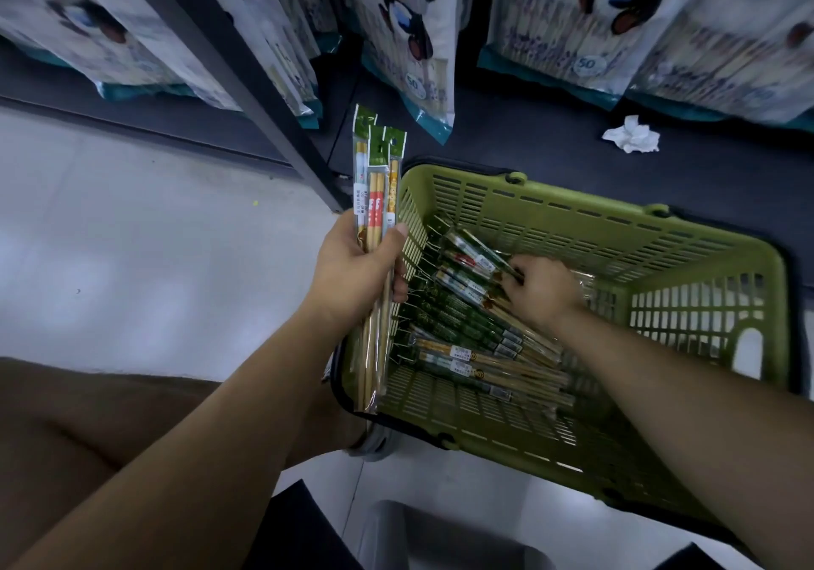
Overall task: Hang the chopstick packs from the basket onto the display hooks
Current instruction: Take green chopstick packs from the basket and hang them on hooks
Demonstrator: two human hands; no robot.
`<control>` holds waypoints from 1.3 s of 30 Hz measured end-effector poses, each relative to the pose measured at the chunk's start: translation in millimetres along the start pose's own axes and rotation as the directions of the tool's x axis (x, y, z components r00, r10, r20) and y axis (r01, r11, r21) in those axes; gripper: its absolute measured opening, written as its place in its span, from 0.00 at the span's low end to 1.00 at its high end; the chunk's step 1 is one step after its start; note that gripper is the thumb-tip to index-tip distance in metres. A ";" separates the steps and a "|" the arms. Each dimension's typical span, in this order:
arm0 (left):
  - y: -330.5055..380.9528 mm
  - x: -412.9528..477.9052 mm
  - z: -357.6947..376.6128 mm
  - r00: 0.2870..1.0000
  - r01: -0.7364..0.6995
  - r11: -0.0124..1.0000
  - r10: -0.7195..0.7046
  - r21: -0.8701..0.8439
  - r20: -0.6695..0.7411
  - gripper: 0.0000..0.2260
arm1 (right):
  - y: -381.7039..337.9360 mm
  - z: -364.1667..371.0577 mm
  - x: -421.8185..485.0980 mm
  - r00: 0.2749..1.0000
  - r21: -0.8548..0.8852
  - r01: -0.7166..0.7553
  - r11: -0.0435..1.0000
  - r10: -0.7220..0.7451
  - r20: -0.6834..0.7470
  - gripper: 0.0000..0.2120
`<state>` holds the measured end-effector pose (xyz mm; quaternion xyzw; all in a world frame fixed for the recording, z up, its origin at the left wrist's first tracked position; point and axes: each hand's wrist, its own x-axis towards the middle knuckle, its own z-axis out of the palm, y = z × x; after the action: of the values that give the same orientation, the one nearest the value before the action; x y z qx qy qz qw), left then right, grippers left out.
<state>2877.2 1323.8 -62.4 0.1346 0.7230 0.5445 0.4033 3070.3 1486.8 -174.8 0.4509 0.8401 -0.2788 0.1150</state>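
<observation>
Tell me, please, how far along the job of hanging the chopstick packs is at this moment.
Done: nothing hung is visible in this view. In hand: the left hand grips three gathered packs upright beside the basket, while the right hand reaches inside, its fingers curled on a top pack. Left: a pile of packs lies in the basket, and all of them need hanging.

It was a shop aisle: identical retail bags (405, 28) hung along dark shelving (550, 138) above a green shopping basket (572, 217).
</observation>
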 end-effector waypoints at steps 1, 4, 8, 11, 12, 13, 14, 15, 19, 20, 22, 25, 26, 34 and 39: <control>-0.2 -1.0 1.6 1.000 -0.003 1.000 0.003 0.014 0.004 0.06 | -0.9 -7.0 -3.4 1.000 0.049 0.002 0.999 -0.002 0.001 0.07; -0.9 -2.3 5.3 1.000 -0.025 0.997 0.023 0.070 0.020 0.05 | -9.2 -29.2 -16.8 0.997 0.259 0.046 0.965 -0.061 0.051 0.07; 2.0 -4.3 11.1 0.999 0.040 0.998 -0.039 0.040 -0.018 0.05 | -44.1 -58.5 -43.8 0.990 0.558 0.058 0.828 -0.121 0.077 0.07; 7.6 -10.7 22.1 0.991 0.134 0.983 -0.132 -0.122 0.022 0.07 | -78.3 -76.5 -62.0 0.987 0.651 0.069 0.756 -0.148 0.068 0.06; 9.8 -13.6 26.1 0.990 0.137 0.980 -0.130 -0.141 0.056 0.07 | -87.7 -82.9 -67.1 0.987 0.656 0.082 0.750 -0.155 0.053 0.06; 13.3 -17.0 30.2 0.989 0.129 0.981 -0.117 -0.147 0.085 0.08 | -95.7 -90.3 -72.7 0.986 0.660 0.098 0.744 -0.163 0.036 0.08; 18.7 -20.9 34.3 0.989 0.118 0.981 -0.103 -0.154 0.104 0.10 | -102.1 -98.0 -77.8 0.984 0.661 0.123 0.740 -0.177 0.015 0.09; 25.5 -25.0 38.2 0.990 0.106 0.981 -0.088 -0.165 0.113 0.13 | -106.7 -106.2 -82.7 0.981 0.648 0.159 0.745 -0.196 -0.015 0.11; 52.8 -36.2 49.4 0.989 -0.007 0.983 0.034 -0.182 0.142 0.18 | -113.0 -140.5 -99.8 0.926 0.228 0.354 0.907 -0.307 -0.219 0.08; 59.5 -38.6 50.9 0.987 -0.041 0.985 0.066 -0.168 0.145 0.17 | -113.2 -148.6 -104.2 0.910 0.086 0.362 0.928 -0.332 -0.247 0.09; 74.7 -44.4 53.8 0.980 -0.107 0.986 0.126 -0.127 0.155 0.12 | -111.9 -165.2 -112.9 0.892 -0.099 0.346 0.933 -0.359 -0.275 0.14; 98.9 -54.6 61.8 0.961 -0.195 0.978 0.205 -0.068 0.185 0.08 | -113.0 -197.1 -128.9 0.891 -0.079 0.361 0.929 -0.368 -0.265 0.15; 108.1 -58.6 65.1 0.953 -0.223 0.973 0.230 -0.058 0.195 0.08 | -113.1 -209.5 -134.0 0.896 -0.009 0.378 0.926 -0.368 -0.250 0.13; 189.5 -99.7 77.2 0.842 -0.403 0.904 0.427 -0.141 0.329 0.07 | -118.5 -310.4 -172.5 0.894 0.680 0.422 0.600 -0.152 -0.421 0.04; 251.0 -122.6 91.9 0.776 -0.496 0.839 0.543 -0.222 0.321 0.07 | -142.9 -368.7 -191.4 0.793 0.659 0.566 0.495 -0.107 -0.600 0.03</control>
<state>2961.1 1401.5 208.5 0.4040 0.5323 0.6432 0.3737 3082.9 1502.5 264.1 0.3249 0.6876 -0.5276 -0.3786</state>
